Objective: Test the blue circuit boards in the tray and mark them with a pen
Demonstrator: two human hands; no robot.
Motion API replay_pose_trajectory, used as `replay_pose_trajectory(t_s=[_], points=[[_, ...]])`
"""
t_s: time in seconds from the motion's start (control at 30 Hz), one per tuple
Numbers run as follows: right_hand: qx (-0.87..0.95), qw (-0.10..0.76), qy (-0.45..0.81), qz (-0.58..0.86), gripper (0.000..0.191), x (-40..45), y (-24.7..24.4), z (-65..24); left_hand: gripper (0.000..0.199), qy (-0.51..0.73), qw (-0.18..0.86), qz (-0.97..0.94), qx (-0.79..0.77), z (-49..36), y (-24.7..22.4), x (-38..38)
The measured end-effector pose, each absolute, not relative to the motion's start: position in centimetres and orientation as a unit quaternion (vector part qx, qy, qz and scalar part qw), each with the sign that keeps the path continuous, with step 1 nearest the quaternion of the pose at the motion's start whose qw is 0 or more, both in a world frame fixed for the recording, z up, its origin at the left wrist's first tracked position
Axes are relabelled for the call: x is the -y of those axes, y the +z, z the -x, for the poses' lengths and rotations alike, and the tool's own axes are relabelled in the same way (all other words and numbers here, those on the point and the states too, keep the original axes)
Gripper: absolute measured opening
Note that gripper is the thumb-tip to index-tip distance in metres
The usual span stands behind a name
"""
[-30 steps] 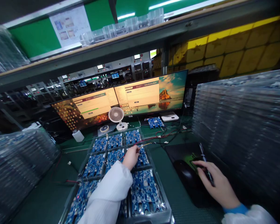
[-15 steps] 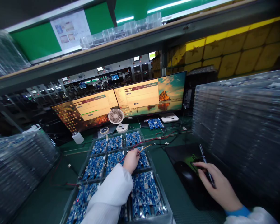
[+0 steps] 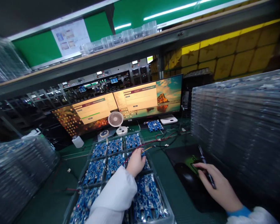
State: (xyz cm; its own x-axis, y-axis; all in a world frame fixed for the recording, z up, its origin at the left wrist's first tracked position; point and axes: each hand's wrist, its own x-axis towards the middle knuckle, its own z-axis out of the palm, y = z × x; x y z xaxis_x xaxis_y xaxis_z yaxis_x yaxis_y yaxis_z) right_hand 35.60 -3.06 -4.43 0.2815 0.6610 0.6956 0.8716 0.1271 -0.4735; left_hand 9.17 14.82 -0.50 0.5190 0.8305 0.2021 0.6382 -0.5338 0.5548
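Nine blue circuit boards [image 3: 149, 194] sit in the clear tray [image 3: 165, 200], three rows of three, and the tray lies on the green surface [image 3: 49, 193], reaching down to its near edge. The person's left hand [image 3: 135, 162] is over the board [image 3: 146, 165] in the middle row at the tray's right edge; a red wire [image 3: 151, 142] runs to it and a yellow wire [image 3: 147, 149] shows by its fingers, but from where I stand I can't tell whether they are closed on anything. A tiny red light glows on the board [image 3: 78, 206] at the tray's near left corner. To the right, the right hand [image 3: 220, 186] has thumb and fingers together around a pen [image 3: 202, 155], beside a black mouse [image 3: 187, 174] on a dark mouse pad [image 3: 177, 152]. Tall stacks of trays line the surface's left edge [image 3: 23, 174] and right edge [image 3: 238, 124]. Along the far edge stand two lit monitors [image 3: 151, 96], with a small white fan [image 3: 115, 119], a tape roll [image 3: 104, 134], a white bottle [image 3: 77, 142] and a separate blue board [image 3: 155, 125] before them. Overhead, a shelf [image 3: 168, 38] carries clear plastic bins [image 3: 118, 39]; under it I see machines with small bright screens, and yellow panels [image 3: 224, 59] off to the right.
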Motion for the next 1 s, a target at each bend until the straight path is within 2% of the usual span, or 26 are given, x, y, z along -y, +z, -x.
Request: replay_pose_trajectory(t_s=[0.07, 0.27, 0.47, 0.8, 0.93, 1.0], points=[[0.599, 0.469, -0.107, 0.64, 0.028, 3.0, -4.5, -35.7, 0.04, 0.211, 0.185, -0.865, -0.416, -10.7, 0.3, -14.9], [0.615, 0.487, -0.117, 0.609, 0.019, 3.0, -4.6, -35.8, 0.046, 0.068, 0.016, -0.927, -0.368, -16.3, 1.2, -14.9], [0.622, 0.491, -0.122, 0.597, 0.016, 3.2, -4.1, -35.6, 0.037, 0.008, 0.013, -0.922, -0.386, -20.5, 0.0, -14.8], [0.617, 0.488, -0.101, 0.609, 0.019, 3.4, -4.0, -35.5, 0.03, -0.02, 0.017, -0.931, -0.364, -20.8, 2.2, -12.3], [0.611, 0.481, -0.094, 0.622, 0.022, 3.4, -4.0, -35.7, 0.042, 0.013, 0.014, -0.946, -0.323, -18.9, 2.8, -11.7], [0.608, 0.478, -0.094, 0.627, 0.023, 3.5, -4.1, -35.9, 0.042, 0.038, 0.014, -0.947, -0.317, -16.5, 3.9, -12.0]])
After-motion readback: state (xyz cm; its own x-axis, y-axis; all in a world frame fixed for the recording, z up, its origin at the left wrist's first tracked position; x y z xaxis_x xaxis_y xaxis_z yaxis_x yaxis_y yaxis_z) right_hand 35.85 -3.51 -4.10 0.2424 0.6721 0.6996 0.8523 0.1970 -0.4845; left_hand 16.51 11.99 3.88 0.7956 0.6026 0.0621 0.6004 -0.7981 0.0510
